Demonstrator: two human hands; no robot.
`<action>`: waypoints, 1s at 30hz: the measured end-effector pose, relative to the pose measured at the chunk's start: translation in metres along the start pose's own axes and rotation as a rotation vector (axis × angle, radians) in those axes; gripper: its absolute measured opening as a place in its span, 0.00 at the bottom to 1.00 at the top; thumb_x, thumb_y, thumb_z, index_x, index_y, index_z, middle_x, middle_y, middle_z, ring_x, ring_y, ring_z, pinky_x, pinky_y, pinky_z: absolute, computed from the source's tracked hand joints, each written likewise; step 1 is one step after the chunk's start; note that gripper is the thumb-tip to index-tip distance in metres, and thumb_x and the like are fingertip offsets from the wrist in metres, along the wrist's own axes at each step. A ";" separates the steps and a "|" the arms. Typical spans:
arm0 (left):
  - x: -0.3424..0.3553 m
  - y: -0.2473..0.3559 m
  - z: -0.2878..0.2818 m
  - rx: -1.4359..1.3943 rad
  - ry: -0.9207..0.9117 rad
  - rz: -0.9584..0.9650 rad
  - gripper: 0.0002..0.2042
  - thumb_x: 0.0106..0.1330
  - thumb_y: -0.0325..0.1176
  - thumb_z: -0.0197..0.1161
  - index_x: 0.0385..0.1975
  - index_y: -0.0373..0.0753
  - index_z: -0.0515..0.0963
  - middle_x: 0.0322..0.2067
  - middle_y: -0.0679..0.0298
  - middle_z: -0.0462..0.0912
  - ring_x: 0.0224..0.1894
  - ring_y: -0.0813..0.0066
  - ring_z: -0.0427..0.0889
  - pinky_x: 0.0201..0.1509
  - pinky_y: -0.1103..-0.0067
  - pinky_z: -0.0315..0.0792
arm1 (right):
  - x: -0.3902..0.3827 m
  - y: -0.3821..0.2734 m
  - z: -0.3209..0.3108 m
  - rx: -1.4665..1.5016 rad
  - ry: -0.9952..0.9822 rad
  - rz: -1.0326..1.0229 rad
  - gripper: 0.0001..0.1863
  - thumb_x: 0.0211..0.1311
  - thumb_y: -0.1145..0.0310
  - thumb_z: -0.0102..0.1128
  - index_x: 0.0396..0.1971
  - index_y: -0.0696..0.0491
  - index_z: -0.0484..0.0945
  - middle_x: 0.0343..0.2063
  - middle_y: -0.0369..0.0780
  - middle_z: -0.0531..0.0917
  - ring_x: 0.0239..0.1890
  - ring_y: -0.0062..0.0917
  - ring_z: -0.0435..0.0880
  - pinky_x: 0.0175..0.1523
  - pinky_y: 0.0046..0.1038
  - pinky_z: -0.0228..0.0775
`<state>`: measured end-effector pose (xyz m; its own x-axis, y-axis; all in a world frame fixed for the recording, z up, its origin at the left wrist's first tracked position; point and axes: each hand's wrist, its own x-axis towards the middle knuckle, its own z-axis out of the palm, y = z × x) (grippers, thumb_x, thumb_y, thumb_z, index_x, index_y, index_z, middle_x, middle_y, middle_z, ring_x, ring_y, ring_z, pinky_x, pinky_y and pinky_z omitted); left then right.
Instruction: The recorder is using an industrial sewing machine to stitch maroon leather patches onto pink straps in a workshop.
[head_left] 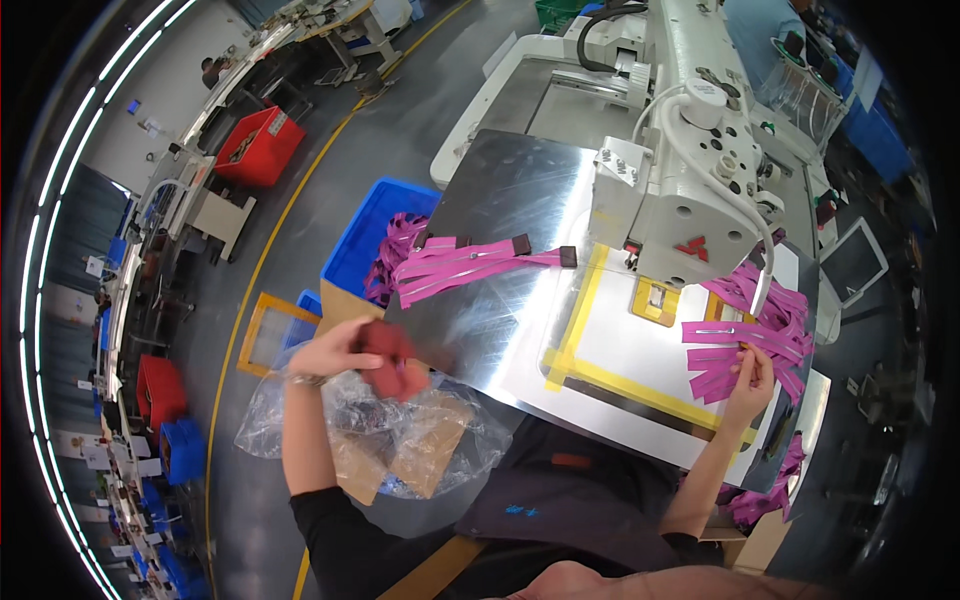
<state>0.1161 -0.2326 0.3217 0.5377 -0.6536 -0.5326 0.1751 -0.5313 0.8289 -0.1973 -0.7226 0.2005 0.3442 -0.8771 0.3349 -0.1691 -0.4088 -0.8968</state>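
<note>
Dark-red folded bundle (400,374): left hand's grip (347,350) closed around it, outline blurred. Right hand's grip (756,382), fingers curled, touches magenta zipper strip (722,333); hold cannot be told.

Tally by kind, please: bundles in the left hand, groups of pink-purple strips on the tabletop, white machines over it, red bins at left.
Dark red bundle in left hand: 1
Pink-purple strip groups on tabletop: 2
White machine: 1
Red bins: 2
Total: 6
</note>
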 end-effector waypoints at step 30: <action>0.116 -0.049 0.047 0.213 1.382 0.535 0.07 0.63 0.26 0.53 0.37 0.31 0.76 0.32 0.61 0.78 0.33 0.72 0.74 0.39 0.78 0.69 | -0.105 -0.061 0.025 -0.291 -0.474 -0.420 0.18 0.44 0.76 0.68 0.40 0.52 0.80 0.44 0.41 0.78 0.45 0.32 0.75 0.50 0.32 0.63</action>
<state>0.1310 -0.3074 0.2117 0.8537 0.1568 0.4966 -0.3440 -0.5461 0.7639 -0.2001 -0.5995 0.2134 0.7892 -0.4528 0.4149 -0.1512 -0.7981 -0.5833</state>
